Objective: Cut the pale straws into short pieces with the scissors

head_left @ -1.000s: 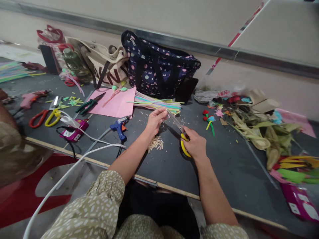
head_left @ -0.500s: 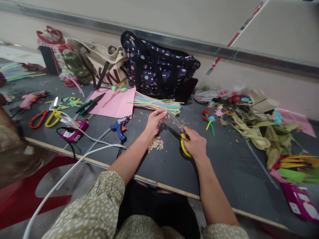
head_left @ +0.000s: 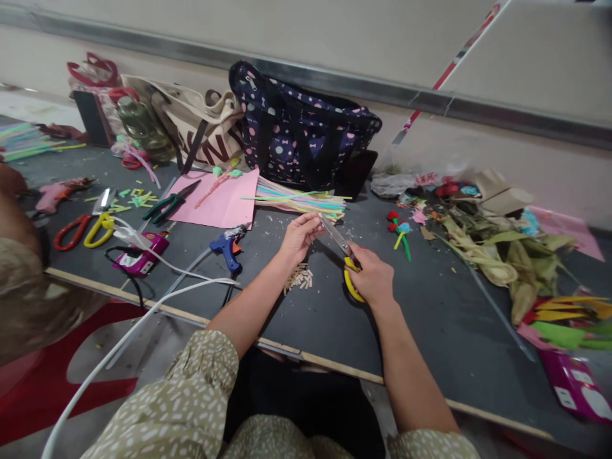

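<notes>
My right hand (head_left: 370, 274) grips a pair of scissors (head_left: 349, 274) by the yellow handles, the blades pointing up and left. The blade tips reach the fingertips of my left hand (head_left: 301, 237), which are pinched together. Whatever sits in that pinch is too small to make out. Below my left hand lies a small heap of short pale cut pieces (head_left: 301, 278) on the dark table (head_left: 329, 338). Behind both hands, a bundle of pastel pipe cleaners (head_left: 301, 199) rests partly beside a pink sheet (head_left: 234, 210).
A blue glue gun (head_left: 226, 248), green-handled pliers (head_left: 171, 203), red-and-yellow scissors (head_left: 99, 223) and a purple power strip (head_left: 143, 254) lie left. Dried husks (head_left: 507, 252) and small red and blue flowers (head_left: 401, 231) lie right. A patterned bag (head_left: 306, 134) stands behind. Another person's arm (head_left: 19, 210) shows far left.
The view has shifted very slightly. Both hands stay in nearly the same place, with the scissor blades still at my left fingertips.
</notes>
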Action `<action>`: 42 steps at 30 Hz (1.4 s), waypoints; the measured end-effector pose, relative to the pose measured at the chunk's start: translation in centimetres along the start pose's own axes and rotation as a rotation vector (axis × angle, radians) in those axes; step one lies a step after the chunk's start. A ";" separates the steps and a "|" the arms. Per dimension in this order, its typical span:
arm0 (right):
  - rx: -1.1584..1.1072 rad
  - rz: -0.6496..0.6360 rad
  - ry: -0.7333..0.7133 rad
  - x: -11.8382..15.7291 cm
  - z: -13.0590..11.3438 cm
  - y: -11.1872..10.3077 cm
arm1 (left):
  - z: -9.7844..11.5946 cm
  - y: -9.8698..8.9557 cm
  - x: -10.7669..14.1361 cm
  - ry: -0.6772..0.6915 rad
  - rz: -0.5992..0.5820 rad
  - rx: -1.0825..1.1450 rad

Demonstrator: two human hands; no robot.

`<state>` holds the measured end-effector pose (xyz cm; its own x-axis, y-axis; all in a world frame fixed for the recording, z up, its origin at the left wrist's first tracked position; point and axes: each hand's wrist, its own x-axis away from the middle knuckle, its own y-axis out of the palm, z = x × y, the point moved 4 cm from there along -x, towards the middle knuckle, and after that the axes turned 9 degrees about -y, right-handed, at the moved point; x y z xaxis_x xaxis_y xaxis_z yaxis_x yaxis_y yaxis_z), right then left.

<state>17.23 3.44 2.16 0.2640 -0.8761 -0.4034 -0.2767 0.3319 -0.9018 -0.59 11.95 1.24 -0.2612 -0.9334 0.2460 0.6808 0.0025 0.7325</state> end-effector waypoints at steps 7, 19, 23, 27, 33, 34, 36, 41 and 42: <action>0.019 0.009 -0.008 0.0 -0.3 -0.3 | -0.1 -0.1 -0.1 -0.012 0.013 0.003; 0.081 0.009 -0.020 -0.1 -0.5 -0.2 | -0.3 -0.2 -0.2 -0.014 0.022 0.036; 0.087 0.011 -0.023 -0.1 -0.6 -0.2 | -0.3 -0.1 -0.1 -0.027 0.034 0.048; 0.094 0.043 -0.031 -0.1 -0.7 -0.3 | -0.3 0.0 -0.1 -0.033 0.037 0.047; 0.085 0.045 -0.040 0.0 -0.5 -0.2 | -0.2 -0.1 -0.1 -0.022 0.034 0.036; 0.083 0.045 -0.041 0.0 -0.5 -0.1 | -0.2 0.0 0.0 -0.018 0.032 0.037; 0.076 0.048 -0.041 0.1 -0.4 -0.1 | -0.1 0.0 0.0 -0.014 0.027 0.041; 0.057 0.049 -0.043 0.1 -0.4 0.0 | -0.2 0.0 -0.1 -0.015 0.022 0.037; 0.054 0.048 -0.044 0.1 -0.4 0.0 | -0.2 0.0 -0.1 -0.016 0.024 0.033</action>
<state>16.88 3.27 2.17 0.2928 -0.8429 -0.4514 -0.2396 0.3923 -0.8881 -0.43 11.97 1.10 -0.2559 -0.9273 0.2732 0.6643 0.0367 0.7466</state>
